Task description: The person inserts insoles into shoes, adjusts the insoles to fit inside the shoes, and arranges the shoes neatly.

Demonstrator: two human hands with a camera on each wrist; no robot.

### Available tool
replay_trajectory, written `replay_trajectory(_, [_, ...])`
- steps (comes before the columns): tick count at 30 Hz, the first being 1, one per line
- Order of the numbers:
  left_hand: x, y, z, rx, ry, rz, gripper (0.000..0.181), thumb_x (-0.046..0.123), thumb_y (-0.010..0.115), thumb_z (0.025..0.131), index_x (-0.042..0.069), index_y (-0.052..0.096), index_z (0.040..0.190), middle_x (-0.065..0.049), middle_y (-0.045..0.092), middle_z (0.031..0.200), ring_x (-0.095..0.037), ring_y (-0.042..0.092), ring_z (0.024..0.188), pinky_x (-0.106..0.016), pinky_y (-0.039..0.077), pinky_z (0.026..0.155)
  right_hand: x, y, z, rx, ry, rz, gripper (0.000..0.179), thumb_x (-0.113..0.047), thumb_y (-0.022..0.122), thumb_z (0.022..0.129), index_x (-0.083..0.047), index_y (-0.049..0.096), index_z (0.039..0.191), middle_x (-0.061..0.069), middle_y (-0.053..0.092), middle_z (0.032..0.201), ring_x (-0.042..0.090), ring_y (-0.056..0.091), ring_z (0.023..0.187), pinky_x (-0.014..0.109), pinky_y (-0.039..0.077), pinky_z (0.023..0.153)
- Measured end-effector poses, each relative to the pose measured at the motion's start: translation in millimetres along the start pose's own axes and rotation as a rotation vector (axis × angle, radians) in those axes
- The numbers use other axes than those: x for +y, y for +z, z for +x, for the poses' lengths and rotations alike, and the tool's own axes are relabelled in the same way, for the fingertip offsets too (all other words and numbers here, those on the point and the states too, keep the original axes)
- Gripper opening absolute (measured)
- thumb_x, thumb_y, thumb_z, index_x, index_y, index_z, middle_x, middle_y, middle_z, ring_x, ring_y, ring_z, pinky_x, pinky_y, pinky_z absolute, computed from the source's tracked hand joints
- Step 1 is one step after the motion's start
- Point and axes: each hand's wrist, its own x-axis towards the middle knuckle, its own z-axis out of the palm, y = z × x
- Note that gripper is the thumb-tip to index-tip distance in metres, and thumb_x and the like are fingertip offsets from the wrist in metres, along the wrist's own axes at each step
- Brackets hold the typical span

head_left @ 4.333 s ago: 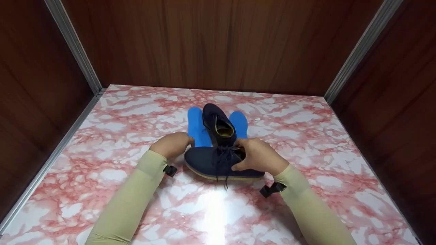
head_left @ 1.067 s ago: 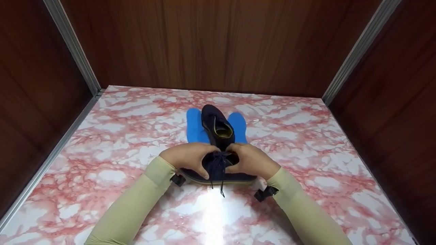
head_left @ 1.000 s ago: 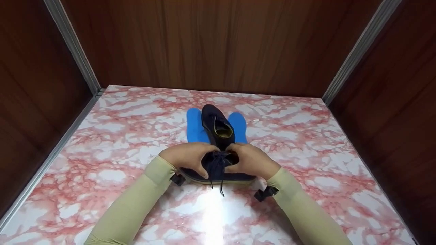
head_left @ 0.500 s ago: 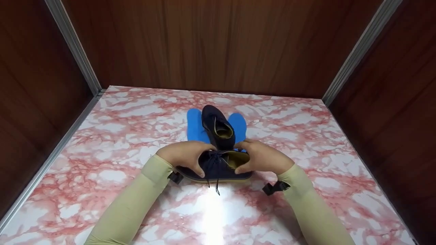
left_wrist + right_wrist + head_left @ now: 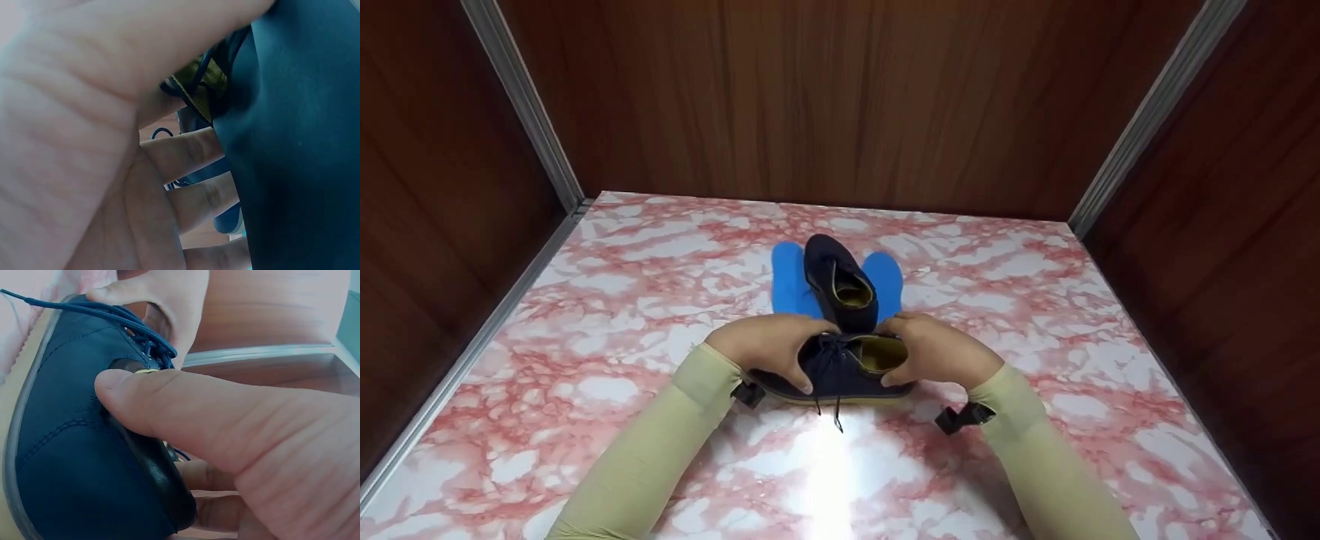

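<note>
A dark navy lace-up shoe (image 5: 851, 382) lies crosswise in front, toe to the left, its yellow-lined opening uncovered. My left hand (image 5: 765, 345) grips it over the toe end, thumb on the near side and fingers on the far side. At the heel end, my right hand (image 5: 941, 352) holds the collar, the thumb (image 5: 138, 396) pressing the outside beside the opening. Loose laces (image 5: 838, 405) hang over the near side. Right behind stands the matching shoe (image 5: 829, 262), toe pointing away. It sits between two blue insoles (image 5: 789, 274), their near ends partly hidden.
The table (image 5: 622, 360) has a red-and-white marbled top with a bright glare strip near me. Dark wood panels (image 5: 840, 97) enclose it at the back and both sides, with grey metal posts (image 5: 521, 97) at the corners.
My left hand has come from beside the left insole onto the shoe's toe end. My right hand went left over the opening, then back toward the heel. The near shoe has shifted slightly left.
</note>
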Motion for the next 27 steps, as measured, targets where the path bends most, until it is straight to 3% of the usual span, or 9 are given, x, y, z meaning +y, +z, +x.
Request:
replay_trajectory(10, [3.8, 1.4, 0.4, 0.008, 0.004, 0.012, 0.090, 0.037, 0.096, 0.084, 0.021, 0.053, 0.161, -0.005, 0.066, 0.156, -0.027, 0.065, 0.141, -0.049, 0.049, 0.122, -3.2, 4.9, 2.0, 0.035, -0.019, -0.060, 0.066, -0.032, 0.097, 0.084, -0.005, 0.071, 0.138, 0.010, 0.072, 0.128, 0.022, 0.063, 0.103, 0.044, 0.058, 0.092])
replay_trajectory(27, [1.0, 1.5, -0.5, 0.008, 0.013, 0.000, 0.089, 0.036, 0.096, 0.084, 0.020, 0.054, 0.161, -0.005, 0.067, 0.153, -0.026, 0.066, 0.139, -0.048, 0.050, 0.121, -1.6, 7.3, 3.3, 0.032, -0.013, -0.029, 0.066, -0.032, 0.096, 0.084, -0.008, 0.069, 0.140, 0.008, 0.073, 0.130, 0.024, 0.065, 0.108, 0.046, 0.057, 0.097])
